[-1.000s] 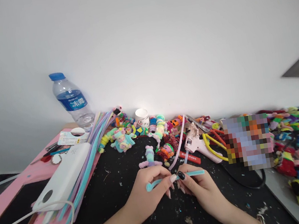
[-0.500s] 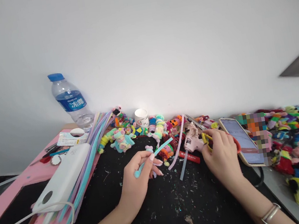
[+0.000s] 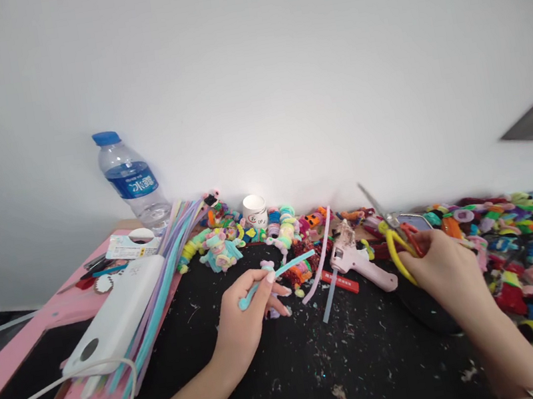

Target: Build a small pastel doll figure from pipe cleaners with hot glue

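Pinching blue pipe cleaner between thumb and finger of left hand, above black tabletop. Gripping scissors by handles in right hand, near phone. Could knock glue gun by swinging scissors low; could nick left hand by bringing scissors close.

From the middle of the work surface, with the wall at twelve, the pipe-cleaner bundle lies at ten beside the power bank, the water bottle behind; the left hand with a pipe cleaner at eleven; the hot glue gun at one; the right hand with scissors nearing two, before the smartphone.
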Available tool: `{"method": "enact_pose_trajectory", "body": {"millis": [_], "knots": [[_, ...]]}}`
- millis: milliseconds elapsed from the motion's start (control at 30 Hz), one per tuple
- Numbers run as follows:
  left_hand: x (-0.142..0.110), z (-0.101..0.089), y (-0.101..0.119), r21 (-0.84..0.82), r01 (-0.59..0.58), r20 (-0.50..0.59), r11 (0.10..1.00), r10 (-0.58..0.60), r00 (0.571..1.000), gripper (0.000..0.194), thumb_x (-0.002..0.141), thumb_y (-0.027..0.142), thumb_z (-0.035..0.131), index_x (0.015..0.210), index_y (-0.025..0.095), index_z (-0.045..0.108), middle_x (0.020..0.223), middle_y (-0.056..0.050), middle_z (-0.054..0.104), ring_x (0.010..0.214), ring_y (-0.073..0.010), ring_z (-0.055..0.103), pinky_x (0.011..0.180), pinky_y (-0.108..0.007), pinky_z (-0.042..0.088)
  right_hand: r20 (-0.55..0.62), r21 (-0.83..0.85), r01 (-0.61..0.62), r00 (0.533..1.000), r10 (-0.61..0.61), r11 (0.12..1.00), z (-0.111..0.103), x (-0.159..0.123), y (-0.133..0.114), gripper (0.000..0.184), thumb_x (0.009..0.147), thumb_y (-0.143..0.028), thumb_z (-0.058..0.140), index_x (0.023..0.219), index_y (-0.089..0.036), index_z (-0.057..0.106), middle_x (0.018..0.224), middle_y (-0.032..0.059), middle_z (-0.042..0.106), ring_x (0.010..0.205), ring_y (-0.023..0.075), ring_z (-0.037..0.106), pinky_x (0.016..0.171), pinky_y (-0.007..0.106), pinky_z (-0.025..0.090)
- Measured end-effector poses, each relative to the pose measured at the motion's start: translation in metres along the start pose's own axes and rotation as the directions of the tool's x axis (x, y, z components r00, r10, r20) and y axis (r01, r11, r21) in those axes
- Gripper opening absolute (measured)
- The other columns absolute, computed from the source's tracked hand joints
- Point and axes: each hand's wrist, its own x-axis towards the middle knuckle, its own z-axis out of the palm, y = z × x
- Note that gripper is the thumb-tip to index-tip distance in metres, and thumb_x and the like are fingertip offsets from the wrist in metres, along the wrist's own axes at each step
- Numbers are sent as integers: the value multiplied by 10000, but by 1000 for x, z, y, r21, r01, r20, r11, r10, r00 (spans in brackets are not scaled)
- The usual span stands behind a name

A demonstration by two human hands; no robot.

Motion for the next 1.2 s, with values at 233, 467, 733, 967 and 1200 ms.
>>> {"method": "enact_pose_trajectory", "body": {"millis": [233, 467, 733, 967, 1200], "knots": [[0, 0, 1, 14, -95, -20, 995, 95, 995, 296, 883, 321, 441, 636, 165, 487, 451, 61, 485, 404, -76, 475, 483, -213, 395, 53, 460, 125, 984, -168, 879, -8, -29, -29, 207, 714, -400, 524, 693, -201, 472, 509, -32, 469, 458, 137, 437, 414, 223, 308], [3, -5, 0, -30, -164, -119, 986, 160, 980, 282, 896, 320, 415, 658, 173, 451, 530, 64, 471, 399, -57, 417, 449, -203, 366, 283, 419, 350, 827, -487, 838, -1, -63, -58, 187, 703, -280, 555, 737, -211, 385, 698, -2, 514, 604, 156, 464, 537, 248, 366], [0, -4, 0, -61, -192, -49, 980, 189, 981, 223, 907, 291, 379, 729, 177, 449, 615, 47, 521, 398, -55, 423, 452, -215, 359, 339, 361, 502, 715, -612, 786, -3, -79, -69, 111, 742, -242, 499, 764, -208, 395, 793, 25, 547, 641, 175, 479, 562, 270, 322], [-4, -3, -4, -43, -162, 149, 986, 166, 975, 238, 914, 315, 354, 733, 180, 430, 660, 28, 554, 406, -59, 436, 457, -224, 379, 376, 477, 444, 677, -633, 758, 0, -85, -74, 139, 713, -207, 521, 715, -212, 382, 728, -9, 524, 616, 153, 447, 545, 246, 308], [-5, -1, -5, -36, -138, 170, 990, 142, 975, 233, 914, 326, 353, 745, 184, 427, 648, 34, 555, 393, -55, 422, 422, -210, 366, 393, 545, 374, 677, -622, 751, 3, -86, -74, 164, 694, -180, 533, 687, -213, 372, 681, -32, 508, 595, 138, 425, 537, 238, 295]]}}
